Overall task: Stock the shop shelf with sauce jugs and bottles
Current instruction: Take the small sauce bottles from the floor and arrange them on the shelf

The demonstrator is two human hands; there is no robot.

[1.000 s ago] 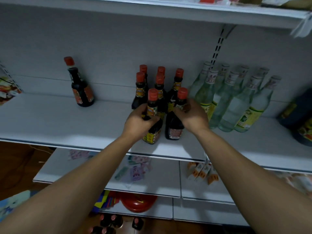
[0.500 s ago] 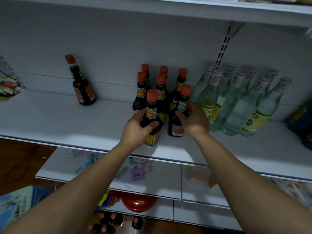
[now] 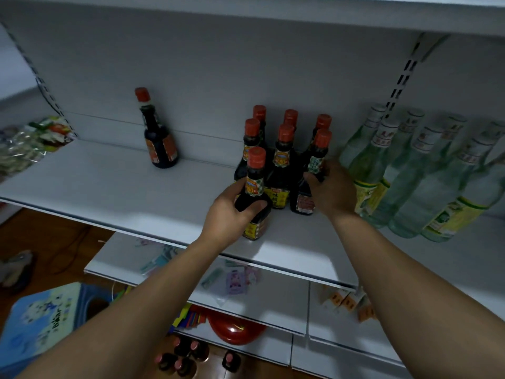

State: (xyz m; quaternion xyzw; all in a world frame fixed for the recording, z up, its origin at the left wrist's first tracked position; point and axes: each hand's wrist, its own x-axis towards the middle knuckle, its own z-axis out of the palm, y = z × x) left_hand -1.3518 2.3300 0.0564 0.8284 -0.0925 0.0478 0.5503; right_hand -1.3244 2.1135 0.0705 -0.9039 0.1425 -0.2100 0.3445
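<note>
White metal shelf [image 3: 109, 187], placement step: left hand [image 3: 226, 217] grips front red-capped dark glass sauce bottle [image 3: 255, 184], right hand [image 3: 333, 192] grips neighbouring bottle [image 3: 315, 165]; next, likely seat both flush.

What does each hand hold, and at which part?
Left hand grips the front sauce bottle round its body; right hand holds a second bottle at its shoulder.

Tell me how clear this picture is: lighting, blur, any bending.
Head view: dim overall, brightest on the shelf front below the left hand. The sauce bottle it grips is fairly sharp, the dark bottle in the right hand softer, the clear bottles at right smeared. The wide lens bows the shelf edge and tilts bottles outward.
</note>
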